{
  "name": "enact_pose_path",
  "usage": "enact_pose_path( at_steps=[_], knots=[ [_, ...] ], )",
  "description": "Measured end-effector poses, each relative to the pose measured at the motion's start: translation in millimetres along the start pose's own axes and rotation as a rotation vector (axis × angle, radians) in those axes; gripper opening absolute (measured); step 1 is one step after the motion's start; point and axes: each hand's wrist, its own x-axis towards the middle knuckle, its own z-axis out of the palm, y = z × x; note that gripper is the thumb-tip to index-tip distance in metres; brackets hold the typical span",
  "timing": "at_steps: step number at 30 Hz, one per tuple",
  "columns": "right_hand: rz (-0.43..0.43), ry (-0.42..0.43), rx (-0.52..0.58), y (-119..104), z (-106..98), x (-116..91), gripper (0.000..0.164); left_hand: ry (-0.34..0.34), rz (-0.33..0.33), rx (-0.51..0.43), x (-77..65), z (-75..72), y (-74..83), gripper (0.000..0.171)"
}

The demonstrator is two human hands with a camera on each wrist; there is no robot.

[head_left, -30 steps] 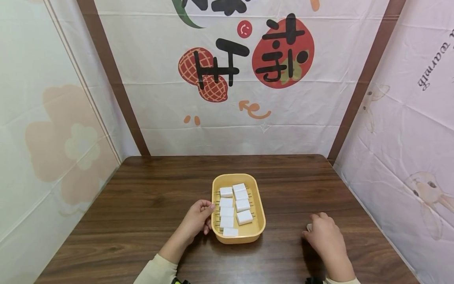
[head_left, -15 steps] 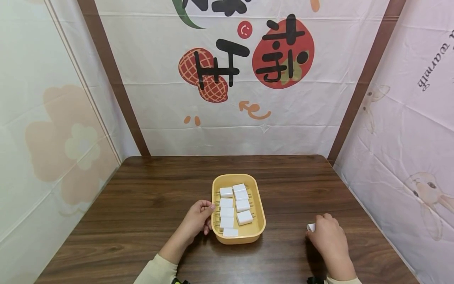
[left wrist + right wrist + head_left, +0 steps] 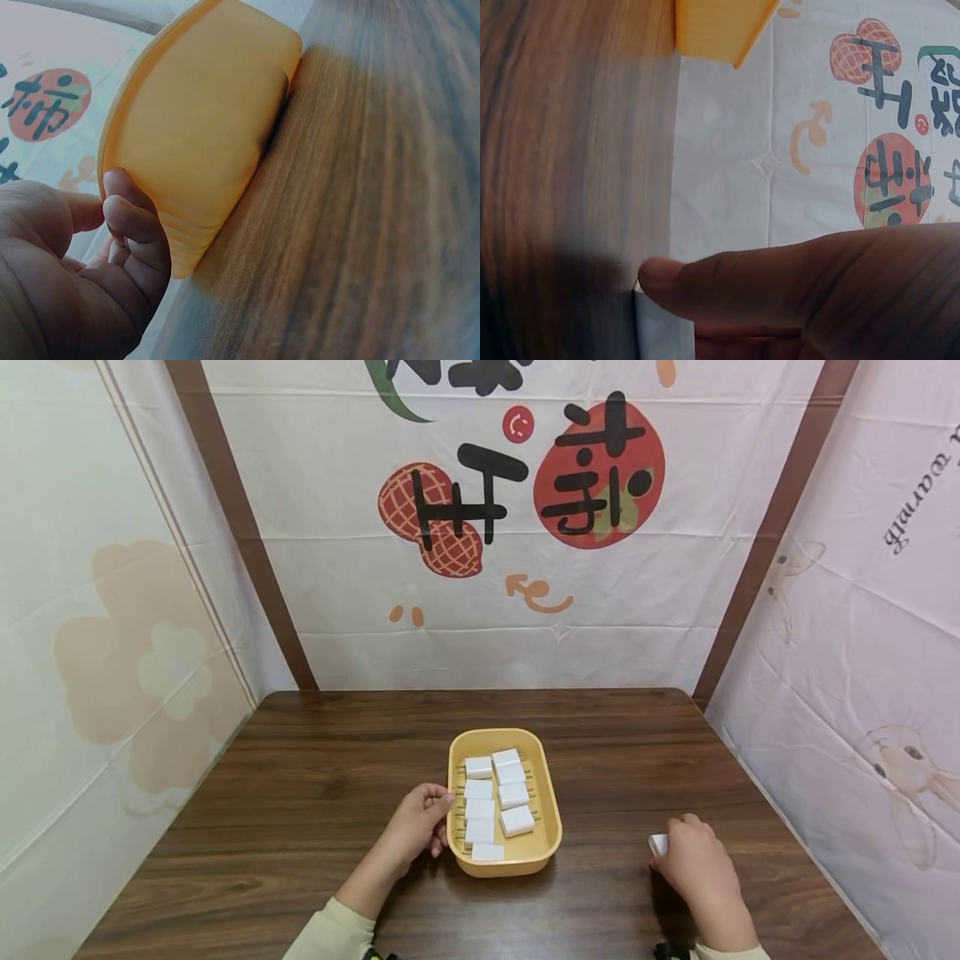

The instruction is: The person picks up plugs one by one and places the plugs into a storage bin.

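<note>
A yellow plastic basket (image 3: 517,867) stands near the middle of the table, holding two rows of white charger plugs (image 3: 480,809) with metal prongs pointing outward. My left hand (image 3: 417,822) pinches the basket's left rim between thumb and fingers. In the left wrist view, the curled fingers (image 3: 139,229) lie against the outer wall. Off to the right, my right hand (image 3: 699,860) grips another white charger plug (image 3: 658,843), mostly covered by the hand. The right wrist view shows the thumb (image 3: 727,281) pressed on this plug, low by the tabletop.
The dark wood-grain table (image 3: 352,735) runs back to a white printed cloth (image 3: 450,652). Similar cloth hangs on the left (image 3: 150,652) and right (image 3: 862,652) sides of the table.
My right hand has shifted slightly right, and more of the charger plug now shows at its fingertips. The left hand and the basket have stayed put.
</note>
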Motion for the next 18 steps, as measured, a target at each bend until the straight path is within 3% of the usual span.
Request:
enact_pose_path(
  at_steps=[5,18],
  knots=[
    [-0.036,0.04,0.0,2.2,-0.3,-1.4,0.04,0.003,0.0,0.0,-0.7,0.6,-0.8,0.026],
    [-0.025,-0.014,0.01,3.3,-2.6,3.9,0.033,0.001,-0.011,0.0,-0.1,-0.2,-0.4,0.026]
  ],
)
